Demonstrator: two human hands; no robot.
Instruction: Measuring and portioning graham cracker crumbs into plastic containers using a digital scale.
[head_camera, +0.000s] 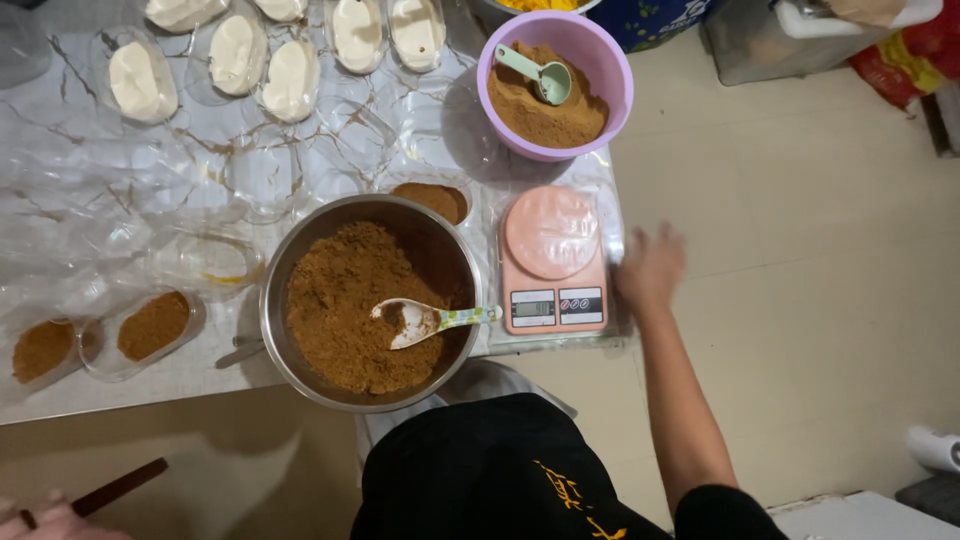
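Black apron (500, 470): closest thing to the lens, bottom centre, person standing at the near edge of the tabletop (190, 375).
Right hand (650, 268): hanging just off the right edge of the tabletop, right beside the pink kitchen scale (553, 262). It's motion-blurred, so honestly can't tell how the fingers are set. Nothing visibly in it.
Left hand: not in shot at all.
Scale: sits at the near right corner of the tabletop, round pink platter bare, display end facing the person. Long axis runs near-to-far.
Steel bowl (372, 300): near edge, just left of the scale, heaped with brown crumb.
Spoon (430, 320): lying in the steel bowl, scoop end buried toward the middle, patterned handle pointing right at the scale and resting on the rim. Long axis roughly left-right, slightly tilted.
Purple bowl (555, 85): far right, more crumb plus a green measuring scoop (540, 75), handle pointing up-left.
Clear oval cups (150, 328): two with crumb at the near left, cream-filled ones along the far edge, empties between.
Risk 1: scale is so close to the corner that a swipe from that hand could knock it off, I reckon.
Risk 2: spoon handle overhangs the rim, so a bump could flip crumb onto the scale.
Risk 3: plastic sheet (80, 215) under everything looks slippery, light cups could slide.
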